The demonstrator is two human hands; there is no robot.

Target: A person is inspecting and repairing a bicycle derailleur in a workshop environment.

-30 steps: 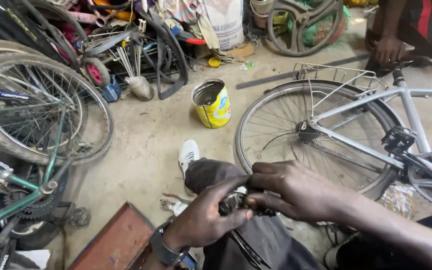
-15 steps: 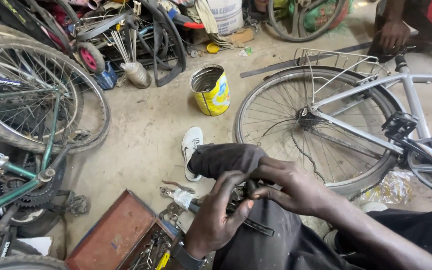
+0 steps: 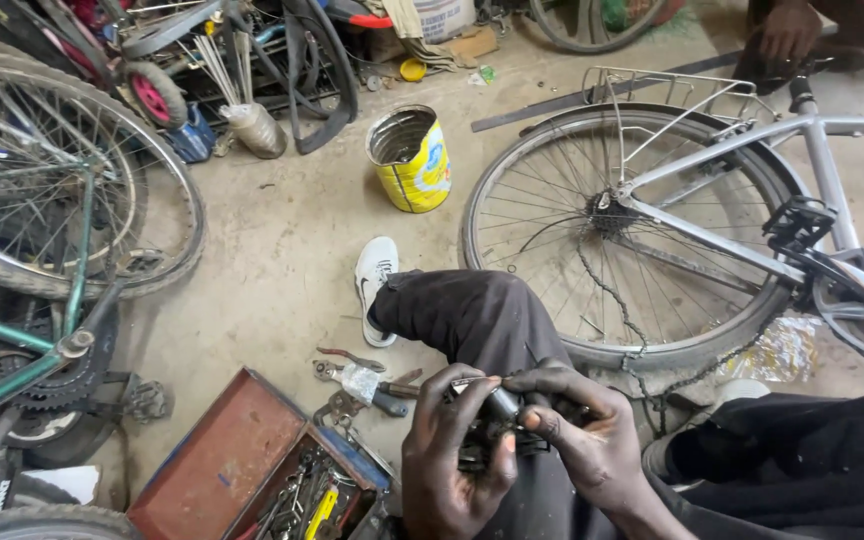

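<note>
I am looking down at my own lap, and both hands are meeting just above my bent knee in dark trousers (image 3: 472, 320). My left hand (image 3: 452, 465) is cupping a small dark metal bicycle part (image 3: 492, 425) from below, its grip curled closed around the part's body. My right hand (image 3: 587, 440) is pinching the silvery end of that same part between thumb and forefinger, so both grips are pressing on it at once. What exactly the part is I cannot tell; the fingers are hiding most of it.

Compared with half a second ago, the hands have been drawing nearer to my view and the part is sitting higher against my thigh; the left fingers are now wrapping it more fully, while the right hand has shifted from covering it to working at its tip. I judge that I am steadying it to turn or fit something at that end.

Below my left hand, the open rust-red metal toolbox (image 3: 222, 460) is lying on the concrete floor (image 3: 282, 230), with pliers (image 3: 367, 380) just beside it. The dented yellow tin can (image 3: 412, 160) is standing well apart, near the rear wheel of the silver bicycle (image 3: 592, 230), whose chain (image 3: 632, 340) is hanging slack.
</note>
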